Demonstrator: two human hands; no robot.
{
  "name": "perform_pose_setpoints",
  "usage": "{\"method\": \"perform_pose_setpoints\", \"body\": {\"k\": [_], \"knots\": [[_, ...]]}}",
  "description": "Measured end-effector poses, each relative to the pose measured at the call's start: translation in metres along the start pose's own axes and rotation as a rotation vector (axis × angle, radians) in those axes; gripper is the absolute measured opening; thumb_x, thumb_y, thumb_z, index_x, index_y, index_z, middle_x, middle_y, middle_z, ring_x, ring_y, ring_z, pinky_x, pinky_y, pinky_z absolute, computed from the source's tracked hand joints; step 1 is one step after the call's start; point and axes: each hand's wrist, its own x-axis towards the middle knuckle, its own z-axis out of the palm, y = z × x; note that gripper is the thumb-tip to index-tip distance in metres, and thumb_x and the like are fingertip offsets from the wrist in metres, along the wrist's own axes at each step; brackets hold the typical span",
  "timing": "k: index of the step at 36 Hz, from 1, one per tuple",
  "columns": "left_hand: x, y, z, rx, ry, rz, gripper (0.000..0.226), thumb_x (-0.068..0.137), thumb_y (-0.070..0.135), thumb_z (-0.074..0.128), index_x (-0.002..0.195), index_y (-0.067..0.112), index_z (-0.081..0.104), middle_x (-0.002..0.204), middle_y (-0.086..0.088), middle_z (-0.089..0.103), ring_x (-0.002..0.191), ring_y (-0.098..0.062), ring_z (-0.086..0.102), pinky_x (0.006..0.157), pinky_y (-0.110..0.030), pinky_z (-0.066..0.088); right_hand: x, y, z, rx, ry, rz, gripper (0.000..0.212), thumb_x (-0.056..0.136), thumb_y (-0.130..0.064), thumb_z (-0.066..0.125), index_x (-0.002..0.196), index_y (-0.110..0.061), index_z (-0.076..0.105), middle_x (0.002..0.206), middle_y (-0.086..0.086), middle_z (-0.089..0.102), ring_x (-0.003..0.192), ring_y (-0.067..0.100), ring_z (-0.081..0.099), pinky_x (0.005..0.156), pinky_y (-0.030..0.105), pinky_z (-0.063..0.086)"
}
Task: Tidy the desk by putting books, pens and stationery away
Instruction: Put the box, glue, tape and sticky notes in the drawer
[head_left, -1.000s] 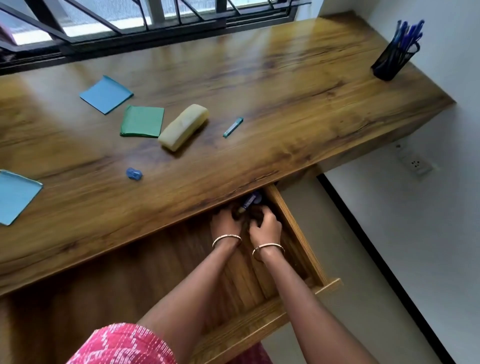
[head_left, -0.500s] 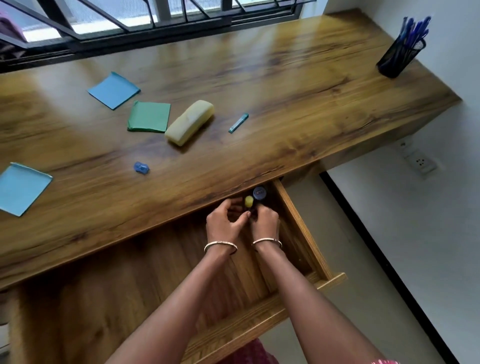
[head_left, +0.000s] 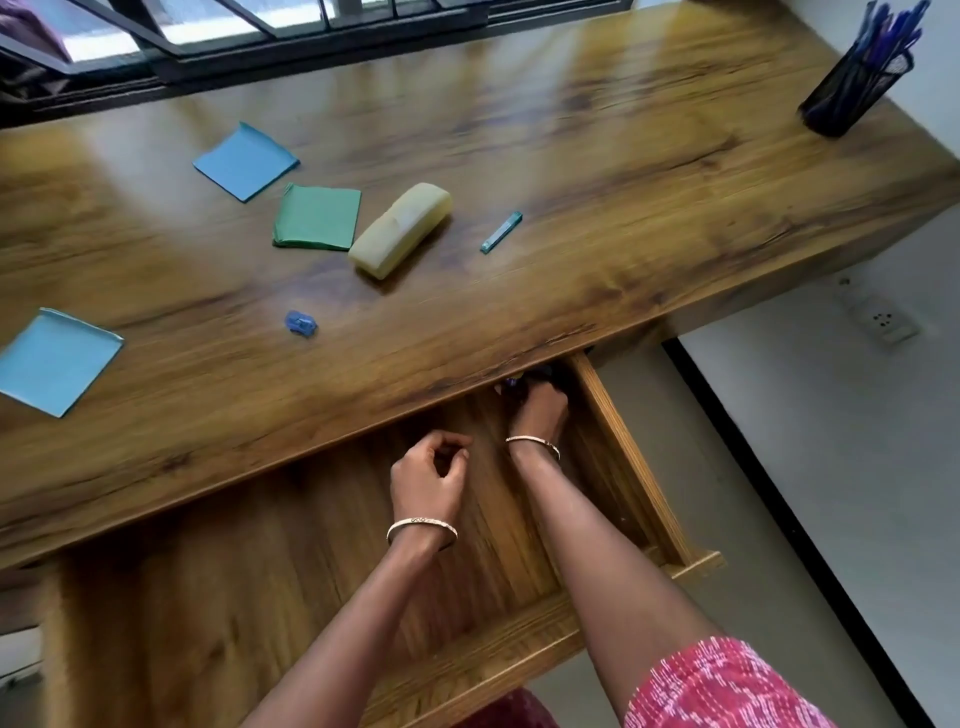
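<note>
The right hand (head_left: 540, 410) is seen reaching deep into the back corner of the open drawer (head_left: 631, 457), just under the counter (head_left: 571, 171) edge. Its fingers are curled around small dark items there, something blue just glimpsed at the tips, but what is gripped cannot be told; the overhang hides it. The left hand (head_left: 428, 480) is held above the drawer floor, loosely clenched, with nothing seen in it.

By the look of things, the job is only partly done. Pens are already stood in the black mesh pen holder (head_left: 852, 91) at the far right corner, and some small pieces seem to be stowed at the drawer's back. Plenty is left out on the counter, though: a blue sticky pad (head_left: 245, 161) near the window, a green sticky pad (head_left: 318, 218) just beside it, a pale yellow case (head_left: 400, 229) touching the green pad's corner, a small teal lead tube (head_left: 501, 233) lying apart to the right, a little blue sharpener (head_left: 300, 323) nearer the front edge, and a light blue paper square (head_left: 54, 361) at the far left.

Nothing much is found in the way. The drawer is pulled well out and most of its floor is bare, so room is judged ample. The one hindrance is the counter's overhang, by which the back corner is shaded and partly hidden.
</note>
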Motion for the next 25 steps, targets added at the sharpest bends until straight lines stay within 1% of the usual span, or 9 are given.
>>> {"method": "perform_pose_setpoints", "body": {"k": [3,5,8,9,13,17,20,23,25], "knots": [[-0.001,0.003,-0.002,-0.012,-0.004,-0.001,0.018,0.080,0.012,0.068,0.082,0.030,0.072,0.076,0.012,0.070,0.073,-0.001,0.065,0.070,-0.029,0.054,-0.004,0.001,-0.001,-0.024,0.002,-0.018,0.022,0.090,-0.019,0.063,0.104,-0.005,0.073,0.097,0.015,0.072,0.092,0.029,0.068,0.071,0.025,0.044],[-0.003,0.007,-0.005,-0.014,-0.003,0.012,0.018,0.080,0.012,0.068,0.081,0.030,0.071,0.075,0.014,0.070,0.073,0.001,0.064,0.070,-0.028,0.054,-0.011,0.002,-0.004,-0.022,0.026,-0.020,0.019,0.088,-0.015,0.064,0.102,-0.005,0.073,0.096,0.015,0.072,0.093,0.031,0.068,0.071,0.028,0.047],[-0.006,0.015,-0.010,-0.026,-0.010,0.062,0.018,0.080,0.012,0.067,0.081,0.029,0.071,0.075,0.015,0.069,0.072,0.000,0.065,0.069,-0.026,0.054,-0.028,0.003,-0.017,-0.030,0.059,-0.016,0.017,0.088,-0.006,0.060,0.099,0.000,0.071,0.098,0.021,0.071,0.095,0.037,0.067,0.079,0.039,0.054],[-0.008,0.018,-0.012,-0.026,-0.017,0.086,0.017,0.081,0.012,0.067,0.082,0.029,0.071,0.076,0.016,0.069,0.073,0.000,0.065,0.069,-0.025,0.054,-0.035,0.004,-0.023,-0.034,0.052,0.000,0.017,0.088,-0.005,0.059,0.099,0.000,0.071,0.098,0.021,0.071,0.096,0.038,0.066,0.081,0.040,0.054],[-0.013,0.036,-0.028,-0.027,-0.023,0.176,0.017,0.082,0.011,0.067,0.082,0.028,0.071,0.076,0.017,0.070,0.073,0.002,0.064,0.065,-0.016,0.049,-0.062,0.015,-0.044,-0.020,0.026,0.009,0.019,0.083,-0.012,0.065,0.098,-0.014,0.076,0.096,0.012,0.075,0.095,0.032,0.068,0.083,0.034,0.054],[-0.002,0.057,-0.051,-0.048,0.012,0.254,0.016,0.082,0.010,0.068,0.083,0.025,0.071,0.076,0.014,0.071,0.069,0.000,0.066,0.067,-0.022,0.054,-0.074,0.006,-0.067,0.049,0.113,-0.113,0.014,0.080,-0.017,0.071,0.092,-0.018,0.078,0.090,0.003,0.076,0.088,0.022,0.070,0.080,0.028,0.054],[0.019,0.067,-0.069,0.008,0.154,0.274,0.014,0.082,0.013,0.069,0.084,0.026,0.071,0.077,0.011,0.071,0.066,-0.002,0.065,0.065,-0.026,0.055,-0.064,-0.019,-0.084,0.071,0.217,-0.246,0.010,0.079,-0.018,0.071,0.087,-0.019,0.077,0.086,0.001,0.076,0.082,0.019,0.069,0.069,0.022,0.046],[0.041,0.073,-0.087,0.140,0.381,0.252,0.012,0.082,0.013,0.067,0.089,0.023,0.070,0.080,0.002,0.071,0.066,-0.016,0.066,0.062,-0.025,0.049,-0.042,-0.051,-0.093,0.111,0.285,-0.423,0.008,0.078,-0.012,0.071,0.085,-0.014,0.075,0.084,0.001,0.074,0.079,0.019,0.069,0.070,0.019,0.042],[0.056,0.071,-0.099,0.175,0.482,0.205,0.015,0.081,0.011,0.065,0.092,0.019,0.068,0.087,-0.002,0.069,0.074,-0.023,0.066,0.067,-0.026,0.045,-0.022,-0.072,-0.092,0.079,0.284,-0.518,0.008,0.080,-0.012,0.069,0.086,-0.013,0.074,0.084,0.005,0.074,0.079,0.022,0.068,0.071,0.021,0.045]]}}
